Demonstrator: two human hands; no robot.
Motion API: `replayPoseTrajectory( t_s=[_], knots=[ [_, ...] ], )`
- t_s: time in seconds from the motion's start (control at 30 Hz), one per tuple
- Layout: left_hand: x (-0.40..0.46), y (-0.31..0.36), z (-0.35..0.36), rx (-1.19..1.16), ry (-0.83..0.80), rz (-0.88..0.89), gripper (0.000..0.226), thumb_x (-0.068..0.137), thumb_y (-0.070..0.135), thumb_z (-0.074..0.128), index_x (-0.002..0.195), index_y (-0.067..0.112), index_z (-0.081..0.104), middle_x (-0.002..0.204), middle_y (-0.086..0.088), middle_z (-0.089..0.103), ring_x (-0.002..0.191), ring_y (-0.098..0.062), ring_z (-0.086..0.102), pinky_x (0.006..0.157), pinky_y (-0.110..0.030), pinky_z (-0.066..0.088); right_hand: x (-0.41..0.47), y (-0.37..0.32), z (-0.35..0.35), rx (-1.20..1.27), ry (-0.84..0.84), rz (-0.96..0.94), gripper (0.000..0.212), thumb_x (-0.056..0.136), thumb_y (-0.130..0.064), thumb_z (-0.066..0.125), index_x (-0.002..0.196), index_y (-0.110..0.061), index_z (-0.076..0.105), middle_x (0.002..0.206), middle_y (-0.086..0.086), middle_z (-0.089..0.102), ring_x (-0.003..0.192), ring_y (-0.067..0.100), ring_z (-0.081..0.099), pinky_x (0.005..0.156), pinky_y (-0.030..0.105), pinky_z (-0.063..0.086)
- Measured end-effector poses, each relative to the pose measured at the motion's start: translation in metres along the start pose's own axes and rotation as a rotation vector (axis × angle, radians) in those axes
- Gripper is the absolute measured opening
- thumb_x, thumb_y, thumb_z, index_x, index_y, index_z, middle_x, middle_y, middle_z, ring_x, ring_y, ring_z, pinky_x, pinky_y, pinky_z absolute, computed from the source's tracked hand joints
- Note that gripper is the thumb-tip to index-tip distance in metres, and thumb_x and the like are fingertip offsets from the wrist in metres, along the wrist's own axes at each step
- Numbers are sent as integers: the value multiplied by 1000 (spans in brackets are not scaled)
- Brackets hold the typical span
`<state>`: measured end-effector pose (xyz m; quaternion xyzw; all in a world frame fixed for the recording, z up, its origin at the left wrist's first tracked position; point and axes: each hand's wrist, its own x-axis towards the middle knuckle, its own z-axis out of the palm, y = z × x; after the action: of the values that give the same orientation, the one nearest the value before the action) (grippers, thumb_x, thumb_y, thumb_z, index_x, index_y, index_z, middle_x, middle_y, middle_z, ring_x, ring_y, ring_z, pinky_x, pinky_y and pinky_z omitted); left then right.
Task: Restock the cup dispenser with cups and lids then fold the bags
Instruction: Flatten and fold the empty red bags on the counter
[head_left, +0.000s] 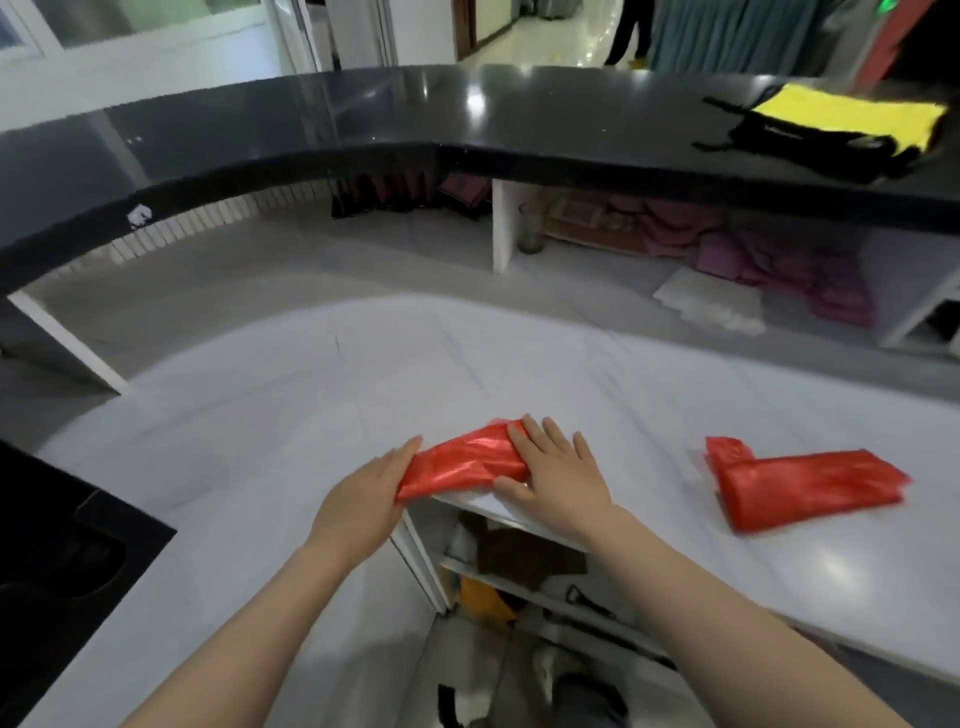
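A red plastic bag (460, 462), folded into a narrow strip, lies on the white counter (311, 415) near its inner edge. My left hand (363, 499) holds the strip's left end, fingers underneath. My right hand (558, 470) lies flat on its right end, fingers spread, pressing it down. A second red bag (795, 488), folded flat, rests on the counter to the right, apart from both hands. No cups, lids or dispenser are in view.
A raised black countertop (467, 119) curves across the back, with a yellow and black item (841, 124) at its right. Shelves (519, 561) with clutter sit under the white counter. A dark recessed surface (62, 545) is at the left edge.
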<state>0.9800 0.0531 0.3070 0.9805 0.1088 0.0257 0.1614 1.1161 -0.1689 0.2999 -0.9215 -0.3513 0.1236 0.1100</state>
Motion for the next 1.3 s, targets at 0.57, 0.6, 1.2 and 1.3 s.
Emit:
replayPoseTrajectory(
  t_s=[0.57,0.6,1.2,1.3],
  knots=[
    [49,210,17,-129,161,567,60,68,-4,79,125,6,62,124,-15,64,108,-36,64,78,-50,56,-147,110,-72,-217,600,168,61,81,-15,74,138,-19,52,149,10,42,139,36,34,108,61,27],
    [52,223,20,-152,150,571,60,70,-5,77,127,7,61,127,-15,62,111,-35,63,81,-49,55,-151,121,-74,-234,605,159,61,80,-13,75,137,-20,53,147,11,44,137,37,37,107,62,27],
    [85,332,117,36,-251,444,89,77,69,56,149,46,8,161,2,10,145,-22,16,116,-34,17,-174,293,-65,-42,128,103,68,89,-58,43,148,-49,11,160,-15,6,148,10,3,119,40,9],
    [93,336,115,42,-218,404,84,79,57,62,149,42,17,159,1,19,142,-21,26,112,-31,26,-163,295,-67,-45,155,117,62,91,-54,42,148,-47,20,159,-15,18,146,11,14,116,39,16]
  ],
)
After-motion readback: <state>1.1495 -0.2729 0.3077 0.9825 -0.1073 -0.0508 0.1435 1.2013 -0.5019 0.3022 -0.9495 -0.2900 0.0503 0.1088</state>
